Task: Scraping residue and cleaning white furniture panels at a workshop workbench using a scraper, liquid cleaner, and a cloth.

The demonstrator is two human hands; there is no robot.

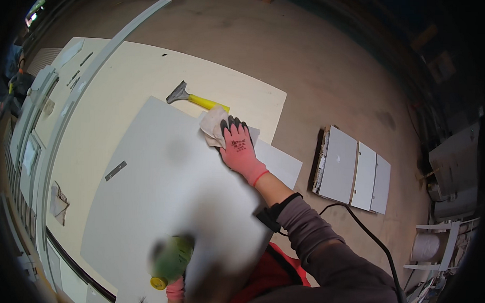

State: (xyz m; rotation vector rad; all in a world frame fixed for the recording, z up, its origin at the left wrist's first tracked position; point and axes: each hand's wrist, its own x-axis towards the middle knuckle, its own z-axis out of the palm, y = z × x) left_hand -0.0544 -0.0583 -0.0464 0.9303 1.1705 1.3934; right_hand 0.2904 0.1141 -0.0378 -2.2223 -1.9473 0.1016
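Note:
My right hand, in a pink glove with dark fingertips, presses a crumpled whitish cloth onto the far right corner of the grey panels. The fingers are closed over the cloth's right side. Just beyond it lies a scraper with a yellow handle and a grey head. At the lower edge my left hand, also in a pink glove, holds a green bottle with a yellow end; the bottle hides most of its fingers. Below both hands is a large light grey panel, partly blurred by smudges in the picture.
The panels lie on a cream board. Long metal strips run along the left. A small dark metal strip and a folded cloth lie near them. Stacked panels stand right on the floor; a black cable passes my right arm.

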